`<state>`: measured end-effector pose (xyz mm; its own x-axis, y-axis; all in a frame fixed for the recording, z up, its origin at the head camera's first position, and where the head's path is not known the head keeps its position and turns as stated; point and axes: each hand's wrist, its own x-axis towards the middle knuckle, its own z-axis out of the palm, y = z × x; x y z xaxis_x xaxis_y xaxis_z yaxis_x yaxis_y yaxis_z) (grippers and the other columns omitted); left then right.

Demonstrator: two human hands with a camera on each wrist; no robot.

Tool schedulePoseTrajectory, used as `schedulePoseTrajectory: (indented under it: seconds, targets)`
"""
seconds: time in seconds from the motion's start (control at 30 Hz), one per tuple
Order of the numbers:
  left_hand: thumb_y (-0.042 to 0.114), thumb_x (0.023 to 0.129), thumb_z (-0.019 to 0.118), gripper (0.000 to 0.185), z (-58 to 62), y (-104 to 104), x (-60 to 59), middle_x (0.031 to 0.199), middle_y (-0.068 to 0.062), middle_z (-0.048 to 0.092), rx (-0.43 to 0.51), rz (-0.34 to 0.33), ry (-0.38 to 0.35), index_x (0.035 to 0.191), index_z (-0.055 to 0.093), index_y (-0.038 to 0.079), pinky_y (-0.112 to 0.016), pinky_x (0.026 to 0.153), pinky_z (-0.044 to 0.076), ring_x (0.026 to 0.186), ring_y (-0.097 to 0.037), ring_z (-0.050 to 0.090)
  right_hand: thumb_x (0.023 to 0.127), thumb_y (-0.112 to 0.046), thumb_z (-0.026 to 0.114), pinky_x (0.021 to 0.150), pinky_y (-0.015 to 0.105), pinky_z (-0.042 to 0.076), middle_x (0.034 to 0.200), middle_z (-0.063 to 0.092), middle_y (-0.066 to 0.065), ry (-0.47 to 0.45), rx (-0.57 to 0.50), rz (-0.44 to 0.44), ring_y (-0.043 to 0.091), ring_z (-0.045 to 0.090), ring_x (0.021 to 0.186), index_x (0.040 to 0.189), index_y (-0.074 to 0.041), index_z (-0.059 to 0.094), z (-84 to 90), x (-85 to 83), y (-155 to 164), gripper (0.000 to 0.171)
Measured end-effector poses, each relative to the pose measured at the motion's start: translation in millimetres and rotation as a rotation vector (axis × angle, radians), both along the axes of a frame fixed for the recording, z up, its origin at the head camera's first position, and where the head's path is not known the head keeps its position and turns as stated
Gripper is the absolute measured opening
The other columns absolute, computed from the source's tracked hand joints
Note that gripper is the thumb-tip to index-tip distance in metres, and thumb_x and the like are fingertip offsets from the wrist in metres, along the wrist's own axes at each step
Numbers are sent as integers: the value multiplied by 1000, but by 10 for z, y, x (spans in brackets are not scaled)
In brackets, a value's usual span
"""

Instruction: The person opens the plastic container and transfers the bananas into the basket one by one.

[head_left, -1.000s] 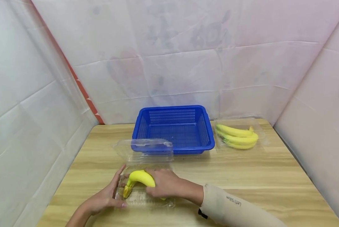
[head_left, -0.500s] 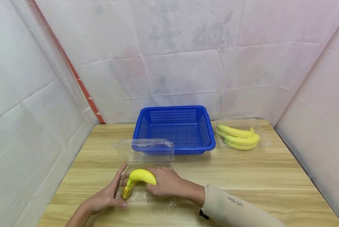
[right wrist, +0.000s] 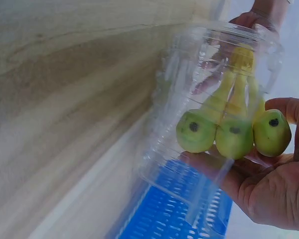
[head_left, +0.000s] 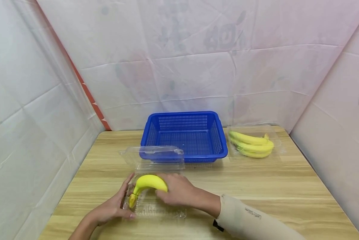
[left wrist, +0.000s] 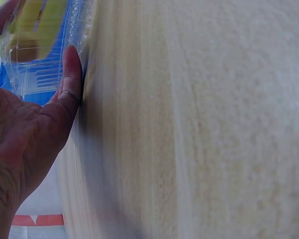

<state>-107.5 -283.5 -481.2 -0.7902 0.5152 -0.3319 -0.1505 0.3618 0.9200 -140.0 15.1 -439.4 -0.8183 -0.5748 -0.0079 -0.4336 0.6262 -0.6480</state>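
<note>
- Grip: the right hand point(head_left: 177, 190) is clamped on a bunch of yellow bananas point(head_left: 150, 182), its fingers curled round the tip end; thumb and fingers of the left hand point(head_left: 111, 208) clasp the left end of a clear tray point(head_left: 159, 213).
- Hidden parts: from above, the right palm covers the banana tips and only one fruit shows fully; the right wrist view reveals three green tips with dark ends, partly behind hazy plastic.
- Cut-off parts: in the left wrist view, the bunch and some fingers run out of the upper left corner.
- Uncertain: the transparent walls leave it unclear whether the bunch touches the tray's floor.
- First container: the tray lies directly below the right grip, the bunch over or within it, stem end toward the left hand; its raised lid point(head_left: 155, 163) stands just beyond both hands, faint against its background.
- Second container: a blue basket point(head_left: 182, 157), open-topped, lies beyond the grip, its near left corner seen through the lid.
- Third container: a clear box point(head_left: 278, 146), beyond and right of the grip, holds more bananas point(head_left: 254, 150), blurred by the plastic.
</note>
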Motion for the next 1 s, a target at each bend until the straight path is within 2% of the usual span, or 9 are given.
schedulePoseTrajectory:
  seconds: [0.3,0.4,0.53,0.67,0.73,0.83,0.9,0.97,1.0]
  targets:
    - [14,82,89,144,-10,4,12,176,-35,-7,-6,-1,39,169,-24,32,-76,126,4,162,-56,-4,97,-34,69,57,22,46,76,55,-13,30,-87,2,2,48,60,127,-29,67,149,-3,158,31]
    - [14,81,89,144,-14,2,17,177,-30,-11,-10,4,36,169,-23,31,-71,127,4,163,-53,-6,98,-36,69,56,23,48,77,57,-11,7,-122,2,3,49,60,132,-30,66,225,11,219,35]
    - [13,80,89,144,-19,4,22,177,-29,-17,2,12,22,169,-22,35,-73,126,0,162,-52,-10,99,-37,69,55,24,49,81,59,-9,-15,-154,-7,4,50,60,149,-32,60,340,26,315,50]
    - [13,80,89,144,-18,2,21,175,-29,-25,13,12,12,168,-22,38,-77,122,-9,161,-54,-20,100,-35,68,56,24,50,84,60,-8,-13,-180,4,3,52,61,151,-31,58,441,16,423,52]
    - [13,81,89,143,-16,-2,19,175,-28,-24,12,11,10,168,-22,40,-79,122,-8,161,-55,-19,100,-34,69,57,25,51,85,61,-8,-10,-189,9,3,53,63,150,-31,58,482,10,483,51]
    - [14,82,88,141,-19,-10,7,177,-28,-8,-4,2,24,168,-21,42,-77,125,20,158,-58,10,100,-33,70,58,25,52,84,61,-10,-6,-192,7,3,54,64,150,-35,58,528,4,580,51]
    - [14,83,87,140,-23,-15,-1,175,-29,4,-11,-9,42,168,-21,41,-65,118,38,150,-52,26,100,-32,71,60,25,52,83,60,-11,4,-190,2,3,54,65,150,-38,58,546,-4,648,51]
    - [15,84,86,139,-28,-19,-9,172,-30,11,-21,-23,64,168,-22,38,-52,110,44,143,-46,33,100,-32,72,61,25,51,82,60,-12,15,-188,-1,3,54,65,149,-40,58,553,-16,716,52]
    - [15,85,86,139,-29,-21,-11,172,-30,11,-21,-28,70,168,-22,37,-50,109,44,142,-45,34,100,-32,72,61,25,51,82,60,-12,21,-186,-4,3,54,65,149,-40,58,554,-23,749,52]
